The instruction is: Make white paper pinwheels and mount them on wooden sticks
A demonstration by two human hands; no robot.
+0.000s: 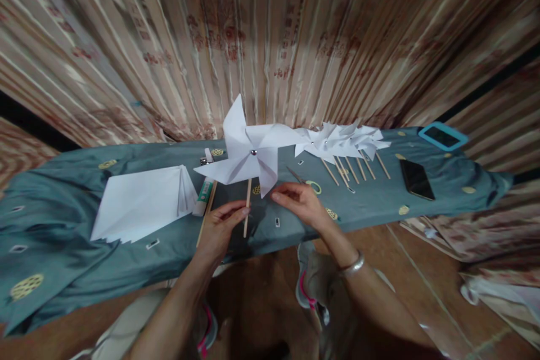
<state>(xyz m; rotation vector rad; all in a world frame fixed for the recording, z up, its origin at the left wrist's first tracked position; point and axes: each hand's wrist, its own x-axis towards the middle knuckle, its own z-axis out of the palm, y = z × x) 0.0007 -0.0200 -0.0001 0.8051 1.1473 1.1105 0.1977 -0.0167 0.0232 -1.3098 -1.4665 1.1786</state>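
A white paper pinwheel (247, 164) with a shiny pin at its centre stands upright before me on a thin wooden stick. My left hand (221, 224) pinches that stick between thumb and fingers, below the blades. Just right of the lowest blade is my right hand (299, 203), its fingers loosely bent and slightly apart, with nothing seen in them. Close beyond it lie scissors (313, 185) with a pale green handle. A glue stick (204, 197) and loose wooden sticks (206, 215) lie left of the pinwheel, partly behind my left hand.
Folded white paper sheets (141, 199) are stacked on the left of the green cloth-covered table (261, 236). Several finished pinwheels (343, 140) lie overlapping at the right back. A black phone (417, 179) and a blue-framed device (442, 136) rest farther right. Curtains (261, 39) hang behind.
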